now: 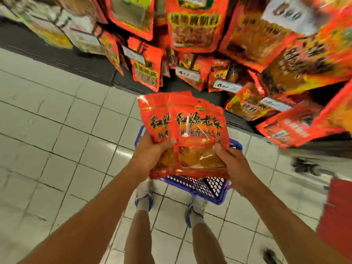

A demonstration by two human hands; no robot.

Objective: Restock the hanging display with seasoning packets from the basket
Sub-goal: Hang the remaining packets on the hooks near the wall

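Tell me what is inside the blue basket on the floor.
Only bare mesh shows in the near end of the blue basket. The rest is covered by the red seasoning packets gripped by the left hand and right hand, so its contents stay unknown.

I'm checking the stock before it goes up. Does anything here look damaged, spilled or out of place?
Nothing stands out. The left hand and right hand grip a fanned stack of red seasoning packets above the blue basket. No tear or spill shows. The hanging packets are too blurred to judge.

Both hands (192,159) grip seemingly two overlapping red packets (188,128) above the blue basket (207,187).
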